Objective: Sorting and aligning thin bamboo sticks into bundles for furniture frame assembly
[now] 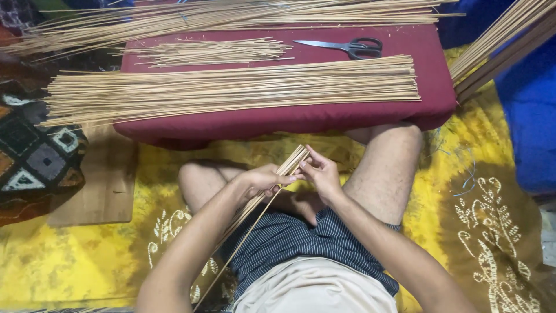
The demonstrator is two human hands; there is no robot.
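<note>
Seen from above, a person sits cross-legged on a yellow patterned cloth (69,255), bare knees spread and dark striped shorts (301,243) in the lower middle. Both hands meet just above the lap, in front of a low dark red cushion (289,122). The left hand (263,181) is curled closed around a small bundle of thin pale sticks (289,165), gripping it near its upper end. The bundle runs diagonally, its top pointing up and to the right past the fingers, its long lower part passing under the left forearm toward the bottom edge. The right hand (320,174) sits just beside the left, touching the bundle's top end, with thumb and fingertips pinched on the stick tips; how many sticks it grips cannot be told. On the cushion, well apart from the hands, lies a wide flat layer of long sticks (231,90), a smaller loose pile (208,52) behind it, and a pair of black-handled scissors (347,46) near the far right. More long sticks (231,17) stretch across the top. A wooden board (95,185) lies on the cloth at left, beside a dark patterned cushion (35,156).
</note>
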